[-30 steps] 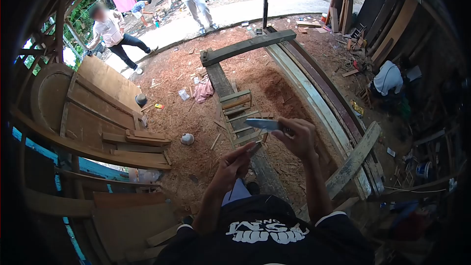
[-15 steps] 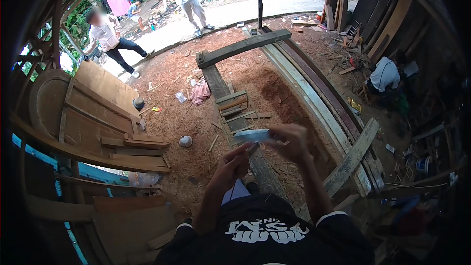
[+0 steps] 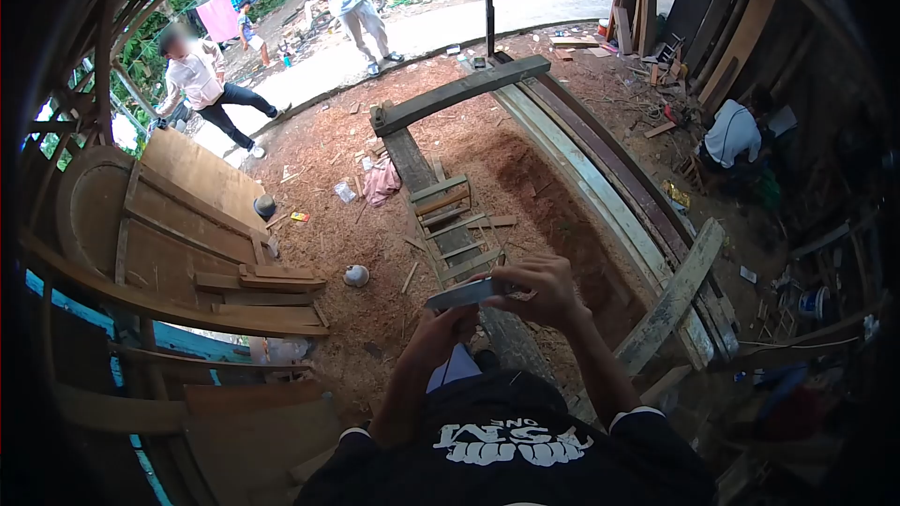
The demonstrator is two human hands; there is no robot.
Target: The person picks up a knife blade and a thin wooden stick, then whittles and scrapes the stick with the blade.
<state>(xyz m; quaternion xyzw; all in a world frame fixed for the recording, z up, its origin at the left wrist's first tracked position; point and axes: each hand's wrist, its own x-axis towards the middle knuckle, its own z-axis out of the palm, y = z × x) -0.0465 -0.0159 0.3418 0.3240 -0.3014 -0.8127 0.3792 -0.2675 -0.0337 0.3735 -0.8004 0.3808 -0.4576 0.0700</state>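
My right hand is closed on the right end of a flat grey metal-looking bar, perhaps a blade; its exact kind does not show. The bar lies nearly level in front of my chest, its left end over my left hand. The left fingers are curled just beneath the bar, and whatever they pinch is hidden. Beyond my hands, several wooden slats lie like ladder rungs across a long dark plank.
Long boards run along the right, with a short plank across them. Wooden panels stand at left. A white round object rests on the shavings. A person crouches at right; two people stand ahead.
The bar has come down and left, its left end now over my left hand. My right hand has moved slightly lower and shows more sharply. The camera view has shifted slightly.
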